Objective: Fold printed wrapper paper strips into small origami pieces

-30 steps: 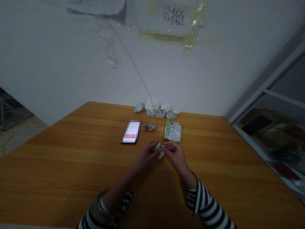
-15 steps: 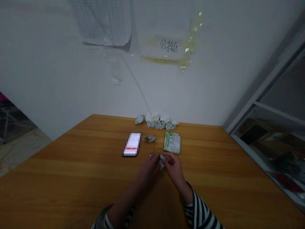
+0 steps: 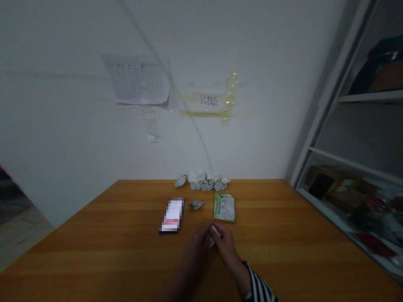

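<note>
My left hand and my right hand meet over the near middle of the table, fingers closed on a small white packet. Most of the packet is hidden between the fingers. Just beyond my right hand lies a short stack of flat green-and-white packets. A small folded green-and-silver packet sits to the left of that stack. Against the wall rest several crumpled white-and-green wrappers.
A phone with a lit, blurred screen lies left of my hands on the wooden table. Behind the table rises a white wall with a taped printed sheet and a handwritten label. Shelves holding boxes stand at the right.
The view has tilted up, so the table and its things appear lower. Both hands stay together on the small packet, which shows a little less between the fingers.
</note>
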Demonstrator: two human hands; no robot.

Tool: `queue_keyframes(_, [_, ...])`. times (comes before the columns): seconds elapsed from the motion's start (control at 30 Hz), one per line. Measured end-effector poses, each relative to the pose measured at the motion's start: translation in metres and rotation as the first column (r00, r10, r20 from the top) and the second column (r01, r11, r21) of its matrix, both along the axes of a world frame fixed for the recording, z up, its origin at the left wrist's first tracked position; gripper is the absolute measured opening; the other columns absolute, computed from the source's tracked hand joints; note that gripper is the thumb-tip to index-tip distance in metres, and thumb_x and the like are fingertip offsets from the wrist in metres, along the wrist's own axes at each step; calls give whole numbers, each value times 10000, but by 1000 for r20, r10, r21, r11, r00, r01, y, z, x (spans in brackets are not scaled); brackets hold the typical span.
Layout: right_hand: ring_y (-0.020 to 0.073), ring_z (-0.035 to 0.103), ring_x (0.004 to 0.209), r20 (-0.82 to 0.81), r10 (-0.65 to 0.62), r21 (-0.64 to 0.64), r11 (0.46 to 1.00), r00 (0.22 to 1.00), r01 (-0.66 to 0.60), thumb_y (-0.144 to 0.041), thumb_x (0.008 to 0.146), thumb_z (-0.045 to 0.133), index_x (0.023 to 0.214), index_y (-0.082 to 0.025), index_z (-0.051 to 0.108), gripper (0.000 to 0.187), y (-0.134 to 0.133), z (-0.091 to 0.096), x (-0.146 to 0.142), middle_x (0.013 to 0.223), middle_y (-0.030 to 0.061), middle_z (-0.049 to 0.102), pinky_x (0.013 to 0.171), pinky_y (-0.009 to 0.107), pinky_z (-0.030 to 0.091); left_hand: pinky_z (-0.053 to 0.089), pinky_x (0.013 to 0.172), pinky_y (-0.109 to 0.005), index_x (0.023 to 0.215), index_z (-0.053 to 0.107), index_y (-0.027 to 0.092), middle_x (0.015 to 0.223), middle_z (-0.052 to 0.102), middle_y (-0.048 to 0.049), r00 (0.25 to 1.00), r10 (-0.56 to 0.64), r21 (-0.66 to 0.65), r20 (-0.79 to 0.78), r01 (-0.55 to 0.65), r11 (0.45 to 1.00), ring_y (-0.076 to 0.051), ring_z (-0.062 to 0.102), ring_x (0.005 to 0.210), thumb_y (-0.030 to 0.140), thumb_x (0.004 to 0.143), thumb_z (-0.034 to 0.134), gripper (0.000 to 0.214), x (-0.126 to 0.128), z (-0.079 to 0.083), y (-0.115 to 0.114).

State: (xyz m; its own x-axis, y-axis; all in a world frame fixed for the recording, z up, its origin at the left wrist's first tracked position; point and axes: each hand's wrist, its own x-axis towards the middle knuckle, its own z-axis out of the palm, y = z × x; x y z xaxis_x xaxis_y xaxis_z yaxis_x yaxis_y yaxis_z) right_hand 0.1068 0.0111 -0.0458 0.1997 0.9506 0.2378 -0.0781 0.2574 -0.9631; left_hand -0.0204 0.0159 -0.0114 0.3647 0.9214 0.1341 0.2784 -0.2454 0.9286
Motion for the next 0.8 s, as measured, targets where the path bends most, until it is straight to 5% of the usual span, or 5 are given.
queue_keyframes(0.27, [214,643,654,-100,16,-14,1000,995,-17,-461,690,699,789,-157,701,320,3,-6,4,688,43,694,562,277,488,469,915,-389,1078,669,328,1091,688,-57,1000,22,159,-17,-19,987,-284,629,1007,273,789,477,351,4,-4,-2])
queue_keyframes(0.43, [203,642,672,-107,16,10,1000,994,-15,-392,697,688,786,-169,706,241,4,-7,8,716,38,699,614,281,492,438,973,-406,1114,653,267,1146,664,-70,1000,16,202,5,-16,979,-276,603,1065,220,774,463,392,7,-7,-3])
queue_keyframes(0.8, [182,632,597,-66,24,-1,1000,998,-24,-353,698,677,758,-157,706,206,5,-11,13,659,37,698,545,257,470,466,936,-421,1056,673,243,1108,680,-107,990,57,77,125,-67,995,-293,619,1032,245,748,540,335,10,-12,-2])
